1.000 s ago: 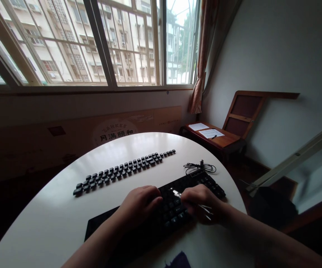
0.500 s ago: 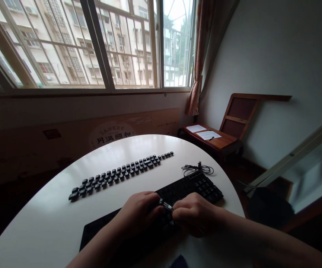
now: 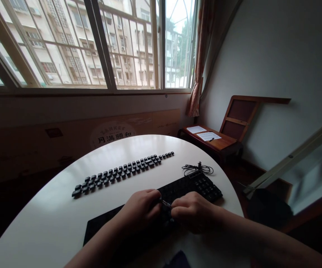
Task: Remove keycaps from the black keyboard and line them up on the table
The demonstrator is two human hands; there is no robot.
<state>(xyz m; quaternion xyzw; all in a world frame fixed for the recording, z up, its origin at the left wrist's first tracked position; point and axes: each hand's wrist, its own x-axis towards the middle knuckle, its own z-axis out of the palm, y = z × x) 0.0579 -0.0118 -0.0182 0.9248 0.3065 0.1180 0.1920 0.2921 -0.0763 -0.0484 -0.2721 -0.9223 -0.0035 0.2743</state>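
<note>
Above the black keyboard (image 3: 102,221), my left hand (image 3: 142,206) is closed with thumb and fingers pinched together. My right hand (image 3: 195,210) faces it from the right, its fingers curled shut. A small dark piece with light, silvery marks (image 3: 165,203) spans the narrow gap between the two sets of fingertips; its kind is too small to tell. Number keys (image 3: 205,187) are in place at the keyboard's right end. My hands and forearms hide much of the keyboard's middle. Several loose black keycaps (image 3: 121,173) lie in slanting rows on the white table beyond it.
A bundled black cable (image 3: 197,169) lies at the keyboard's far right corner on the round white table (image 3: 40,212). Beyond the table stands a wooden chair (image 3: 228,139) with papers (image 3: 208,136) and a pen on its seat. A barred window is ahead.
The view has shifted slightly, so the keycaps and the keyboard's left end appear a little further right. Both hands stay closed around the small piece, almost in the same place.
</note>
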